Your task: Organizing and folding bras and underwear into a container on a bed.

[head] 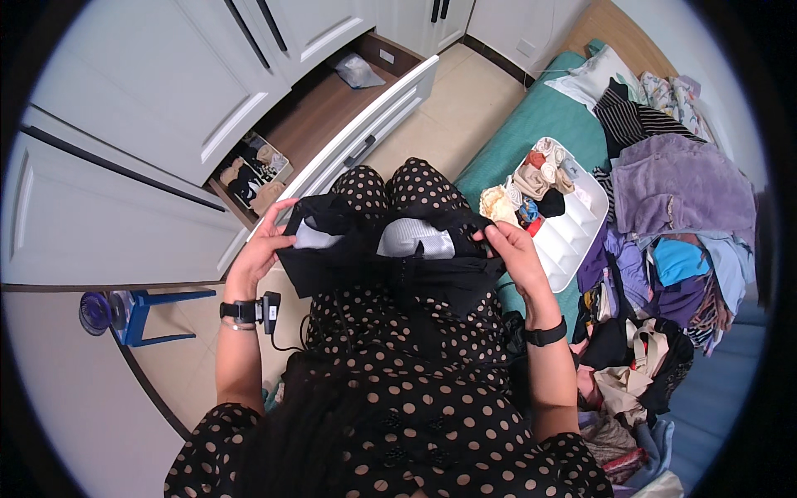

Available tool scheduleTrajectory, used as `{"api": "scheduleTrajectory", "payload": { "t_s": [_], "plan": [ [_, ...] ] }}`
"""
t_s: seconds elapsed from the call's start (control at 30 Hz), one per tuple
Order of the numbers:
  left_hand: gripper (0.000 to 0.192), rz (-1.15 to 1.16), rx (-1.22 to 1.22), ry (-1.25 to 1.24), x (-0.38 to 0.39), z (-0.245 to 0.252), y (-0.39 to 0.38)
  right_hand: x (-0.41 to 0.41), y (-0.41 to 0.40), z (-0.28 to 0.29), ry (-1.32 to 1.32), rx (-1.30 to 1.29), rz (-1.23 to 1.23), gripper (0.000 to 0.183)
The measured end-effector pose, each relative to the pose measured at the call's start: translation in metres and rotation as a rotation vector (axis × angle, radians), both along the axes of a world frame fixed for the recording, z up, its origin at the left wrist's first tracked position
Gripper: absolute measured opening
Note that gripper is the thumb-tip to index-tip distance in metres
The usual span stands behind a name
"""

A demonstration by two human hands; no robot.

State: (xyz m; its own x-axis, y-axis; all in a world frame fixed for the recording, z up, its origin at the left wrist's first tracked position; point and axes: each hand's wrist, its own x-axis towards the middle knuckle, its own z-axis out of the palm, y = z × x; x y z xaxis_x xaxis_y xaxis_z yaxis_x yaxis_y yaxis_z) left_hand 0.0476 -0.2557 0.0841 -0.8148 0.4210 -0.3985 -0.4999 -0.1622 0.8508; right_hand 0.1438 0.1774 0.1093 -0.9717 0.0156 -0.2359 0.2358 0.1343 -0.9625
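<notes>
A black garment with light-lined cups, seemingly a bra point(355, 269), is stretched out above my lap. My left hand point(264, 243) pinches its left end between thumb and fingers. The other end is held by my right hand point(509, 248). Beyond my right hand, a white divided tray point(576, 243) rests on the green bedding, its compartments partly filled with rolled clothes point(537, 177) in beige, white, red, black and blue.
An open drawer point(336, 121) before me holds a clear plastic bag point(358, 70) and small boxes of rolled clothes point(255, 171). Heaped clothes point(666, 267) and a purple fleece item point(685, 187) cover the bed at right. A blue stool point(140, 317) stands at left.
</notes>
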Motion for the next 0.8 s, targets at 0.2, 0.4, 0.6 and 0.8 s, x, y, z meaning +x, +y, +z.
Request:
{"api": "scheduleTrajectory", "payload": {
  "t_s": [0.2,0.4,0.6,0.8],
  "plan": [
    [0.027,0.083,-0.221,-0.116,-0.007,-0.055,-0.002,0.006,0.012,-0.006,-0.106,-0.158,-0.098,0.041],
    [0.04,0.06,-0.324,-0.04,0.016,-0.045,0.012,0.012,0.01,0.0,-0.081,0.031,0.016,0.061],
    [0.038,-0.041,-0.56,0.19,0.018,-0.05,0.02,0.03,-0.003,-0.007,0.097,0.315,-0.033,0.059],
    [0.011,0.114,-0.476,0.158,0.016,-0.083,0.007,0.055,0.002,-0.008,0.087,0.47,-0.189,0.033]
  ]
}}
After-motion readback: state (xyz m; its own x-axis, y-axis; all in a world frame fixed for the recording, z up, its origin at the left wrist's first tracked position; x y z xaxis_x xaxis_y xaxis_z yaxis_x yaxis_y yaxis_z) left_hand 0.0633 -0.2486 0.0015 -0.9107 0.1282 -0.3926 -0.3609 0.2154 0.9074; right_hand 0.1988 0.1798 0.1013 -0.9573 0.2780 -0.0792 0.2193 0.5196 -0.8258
